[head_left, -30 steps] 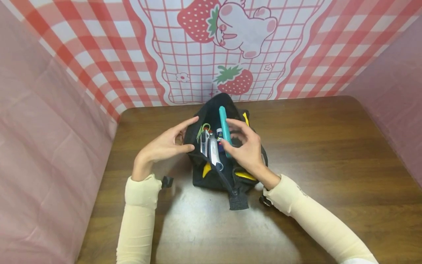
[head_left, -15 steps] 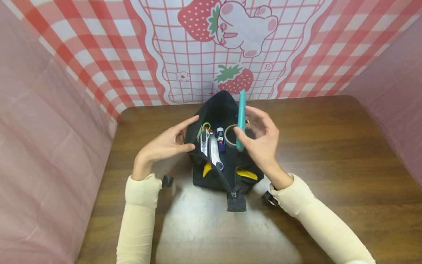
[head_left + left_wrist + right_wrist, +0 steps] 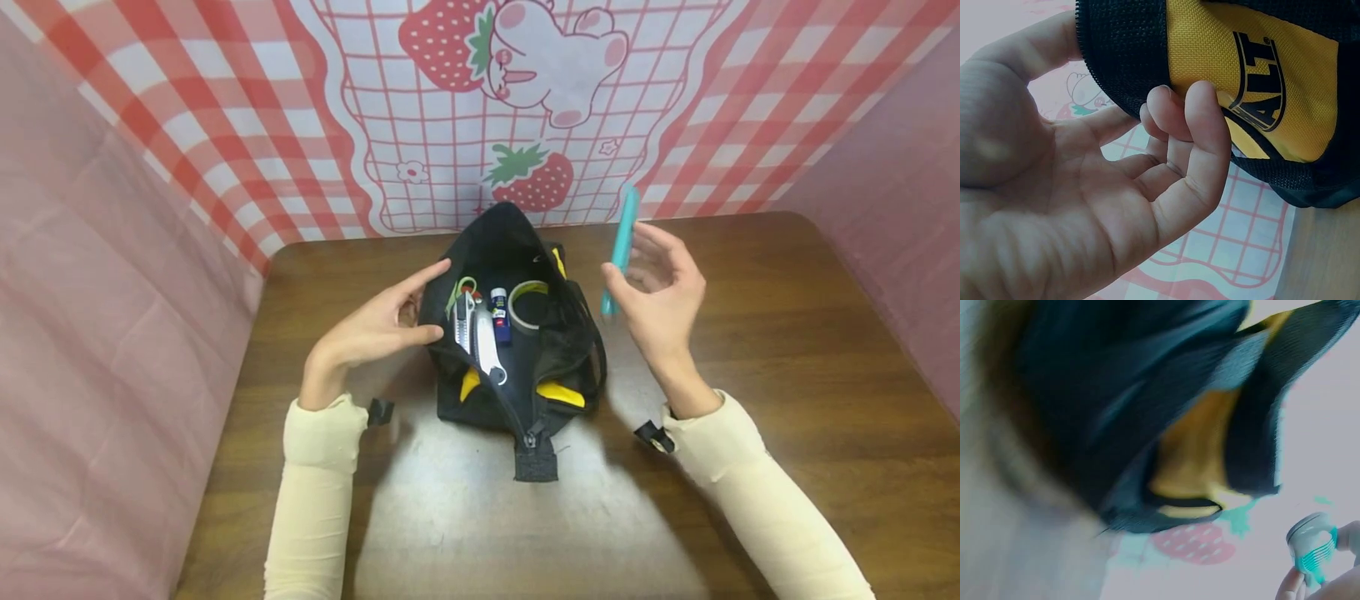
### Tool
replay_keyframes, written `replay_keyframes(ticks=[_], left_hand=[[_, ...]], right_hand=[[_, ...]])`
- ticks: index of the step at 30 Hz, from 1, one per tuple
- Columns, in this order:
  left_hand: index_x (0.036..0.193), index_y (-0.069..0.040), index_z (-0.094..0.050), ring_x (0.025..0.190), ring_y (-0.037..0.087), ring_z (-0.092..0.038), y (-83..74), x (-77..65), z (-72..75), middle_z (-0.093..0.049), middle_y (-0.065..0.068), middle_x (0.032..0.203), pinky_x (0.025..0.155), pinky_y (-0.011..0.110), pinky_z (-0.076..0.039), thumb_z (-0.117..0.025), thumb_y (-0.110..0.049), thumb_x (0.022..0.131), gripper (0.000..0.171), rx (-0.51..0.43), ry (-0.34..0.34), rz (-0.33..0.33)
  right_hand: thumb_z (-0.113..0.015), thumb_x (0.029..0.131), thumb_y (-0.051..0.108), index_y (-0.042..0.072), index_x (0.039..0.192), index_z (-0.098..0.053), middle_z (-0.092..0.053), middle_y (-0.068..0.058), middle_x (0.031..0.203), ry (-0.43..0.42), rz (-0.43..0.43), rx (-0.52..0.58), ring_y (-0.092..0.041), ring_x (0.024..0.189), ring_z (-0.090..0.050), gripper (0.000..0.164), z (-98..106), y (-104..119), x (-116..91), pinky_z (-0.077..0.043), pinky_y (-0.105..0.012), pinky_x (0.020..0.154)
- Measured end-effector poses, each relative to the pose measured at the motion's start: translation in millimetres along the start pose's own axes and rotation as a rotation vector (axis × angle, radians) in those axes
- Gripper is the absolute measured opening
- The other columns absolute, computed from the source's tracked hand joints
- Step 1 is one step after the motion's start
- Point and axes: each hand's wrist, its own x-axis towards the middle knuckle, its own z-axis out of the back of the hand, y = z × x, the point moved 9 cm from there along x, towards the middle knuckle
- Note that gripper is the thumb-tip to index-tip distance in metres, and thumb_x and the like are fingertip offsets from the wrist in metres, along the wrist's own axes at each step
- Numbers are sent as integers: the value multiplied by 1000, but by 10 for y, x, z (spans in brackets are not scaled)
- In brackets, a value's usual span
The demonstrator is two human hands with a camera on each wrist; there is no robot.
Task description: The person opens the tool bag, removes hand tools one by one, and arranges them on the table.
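Note:
A black and yellow zip tool bag (image 3: 480,400) stands with its mouth wide. My left hand (image 3: 375,325) grips its left rim, thumb and forefinger spread along the edge; in the left wrist view, other fingers (image 3: 1204,112) curl against the bag's yellow side. My right hand (image 3: 663,292) pinches a slim teal stick-shaped tool (image 3: 621,250), raised to the right of the bag. The right wrist view shows the tool's round grey end and ribbed teal body (image 3: 1316,550); its exact kind I cannot tell. Inside the bag are a utility knife (image 3: 463,321), glue stick (image 3: 500,317) and tape roll (image 3: 527,304).
Beside the knife in the bag lie a silver-handled folding tool (image 3: 487,346) and green-handled scissors (image 3: 462,289). The bag rests on a brown wooden table (image 3: 787,375). Behind it hangs a red-and-white strawberry cloth (image 3: 420,125); a pink curtain (image 3: 112,375) flanks the left.
My right hand has lifted the teal tool out of the bag and carried it to the right, uncovering the tape roll. My left hand has stayed on the rim.

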Motion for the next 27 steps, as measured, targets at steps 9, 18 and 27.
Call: replay_keyframes(ticks=[9,18,27], left_hand=[[177,-19,-31,87,27,-44,-3,2,2,-45,14,98,78,33,-41,-79,-8,100,91,8,2,-1],[177,-20,-31,86,26,-44,4,-2,3,-45,14,99,76,33,-41,-79,-9,101,91,14,3,2],[177,-22,-30,88,26,-44,10,2,-8,-45,13,100,78,34,-42,-78,-10,101,91,15,5,8]], right_hand=[[-90,89,7,9,140,-76,-79,-13,121,87,-298,-407,3,86,-73,52,316,-565,-67,-57,-14,80],[-90,90,12,6,142,-73,-78,-23,129,287,-374,-677,-40,109,-79,55,363,-875,-149,-49,-14,80],[-88,88,12,0,139,-72,-76,-28,127,407,-363,-744,-46,112,-77,55,313,-1026,-179,-42,-58,111]])
